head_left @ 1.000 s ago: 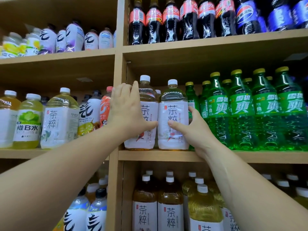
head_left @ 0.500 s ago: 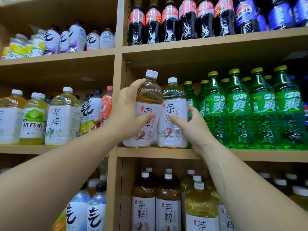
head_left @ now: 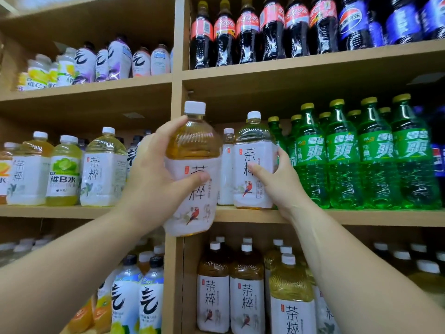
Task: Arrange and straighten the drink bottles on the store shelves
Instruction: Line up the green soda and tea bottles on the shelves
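Note:
My left hand [head_left: 154, 174] grips an amber tea bottle [head_left: 192, 150] with a white cap and a white parrot label, held clear of the middle shelf [head_left: 361, 216] in front of the wooden upright. My right hand [head_left: 277, 182] wraps the side of a second tea bottle [head_left: 252, 145] that stands upright on that shelf. A third tea bottle [head_left: 227, 165] shows in the gap behind them.
Green soda bottles [head_left: 375, 160] fill the shelf to the right. Pale tea and vitamin-water bottles [head_left: 65, 169] stand on the left shelf. Cola bottles [head_left: 248, 30] line the top shelf, more tea bottles [head_left: 245, 292] the bottom one. The wooden upright [head_left: 178, 88] divides the bays.
My left hand has tilted the left tea bottle, lifted it off the shelf and pulled it out toward me. My right hand has stayed on the standing bottle.

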Action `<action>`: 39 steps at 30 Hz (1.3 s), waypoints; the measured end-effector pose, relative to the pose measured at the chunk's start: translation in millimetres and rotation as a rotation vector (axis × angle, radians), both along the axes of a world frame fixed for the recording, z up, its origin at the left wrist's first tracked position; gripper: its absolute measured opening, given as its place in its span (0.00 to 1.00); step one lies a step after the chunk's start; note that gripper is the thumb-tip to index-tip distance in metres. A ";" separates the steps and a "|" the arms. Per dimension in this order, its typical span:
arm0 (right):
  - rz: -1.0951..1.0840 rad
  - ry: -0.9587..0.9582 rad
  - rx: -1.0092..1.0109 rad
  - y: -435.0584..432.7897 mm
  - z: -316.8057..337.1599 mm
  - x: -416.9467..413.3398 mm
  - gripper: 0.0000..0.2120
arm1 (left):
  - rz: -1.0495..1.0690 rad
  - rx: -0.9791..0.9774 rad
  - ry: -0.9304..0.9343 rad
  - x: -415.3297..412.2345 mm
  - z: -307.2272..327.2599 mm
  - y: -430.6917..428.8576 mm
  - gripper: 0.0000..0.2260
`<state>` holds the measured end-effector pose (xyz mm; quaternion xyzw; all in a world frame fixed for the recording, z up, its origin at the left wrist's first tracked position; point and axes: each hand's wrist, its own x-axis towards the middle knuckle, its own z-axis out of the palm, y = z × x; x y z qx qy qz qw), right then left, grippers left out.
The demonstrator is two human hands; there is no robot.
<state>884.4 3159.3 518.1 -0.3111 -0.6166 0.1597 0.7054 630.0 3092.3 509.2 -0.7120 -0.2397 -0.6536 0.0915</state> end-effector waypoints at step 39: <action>-0.040 0.014 -0.314 -85.9 -281.4 7.6 0.39 | 0.060 -0.595 0.146 42.5 -240.0 72.3 0.43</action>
